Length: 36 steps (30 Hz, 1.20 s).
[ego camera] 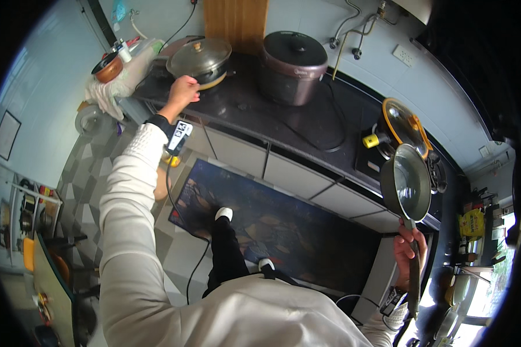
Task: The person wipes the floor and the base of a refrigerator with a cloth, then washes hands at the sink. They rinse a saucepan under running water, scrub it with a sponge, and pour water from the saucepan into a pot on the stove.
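Note:
My right hand (410,251) is wrapped around the handle of a grey-green frying pan (407,184). The pan is tilted beside the counter's right part, its inside showing. On the left, my left hand (184,93) is at the near side of a dark pan with a glass lid (202,54) and a wooden knob. Its fingers are curled in; whether they grip anything is hidden. A yellow-brown rim (213,82) shows under that pan, just right of my fingers.
A rice cooker (293,69) stands mid-counter, its cord trailing over the dark countertop (243,106). An orange-rimmed pot with a glass lid (404,123) sits on the hob near a burner (437,171). A copper-coloured saucepan (107,68) is at far left. A patterned mat (278,225) covers the floor.

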### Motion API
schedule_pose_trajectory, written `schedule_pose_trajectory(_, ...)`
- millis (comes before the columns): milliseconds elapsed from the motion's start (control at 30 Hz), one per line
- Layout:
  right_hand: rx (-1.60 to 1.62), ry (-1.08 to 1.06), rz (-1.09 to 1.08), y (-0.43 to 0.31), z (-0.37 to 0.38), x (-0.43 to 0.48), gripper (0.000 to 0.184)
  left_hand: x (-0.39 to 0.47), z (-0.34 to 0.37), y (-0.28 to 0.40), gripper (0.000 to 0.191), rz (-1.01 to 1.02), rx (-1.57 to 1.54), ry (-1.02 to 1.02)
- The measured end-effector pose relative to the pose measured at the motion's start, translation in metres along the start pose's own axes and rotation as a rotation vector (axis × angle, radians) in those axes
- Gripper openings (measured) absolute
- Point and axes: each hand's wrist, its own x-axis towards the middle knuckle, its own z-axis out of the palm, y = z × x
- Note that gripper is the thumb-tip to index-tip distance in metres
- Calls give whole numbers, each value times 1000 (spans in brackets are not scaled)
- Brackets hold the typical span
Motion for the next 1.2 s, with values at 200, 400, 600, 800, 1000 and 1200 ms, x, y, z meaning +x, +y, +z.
schedule_pose_trajectory(200,-145,30,-24,56,86,119,37,191,-40,-41,25,61,322,-99)
schedule_pose_trajectory(400,-148,-60,102,113,159,230,37,303,-30,-64,49,359,821,-111)
schedule_pose_trajectory(600,-333,9,138,156,210,334,39,329,-28,-79,28,514,728,-155)
schedule_pose_trajectory(800,-924,-288,-252,203,248,419,30,347,-76,-67,31,460,426,-193)
schedule_pose_trajectory(1000,-976,-184,-29,238,287,499,10,344,-159,-58,30,329,-49,-163)
schedule_pose_trajectory(1200,-945,-71,336,271,300,572,10,324,-206,-62,21,209,-251,-171)
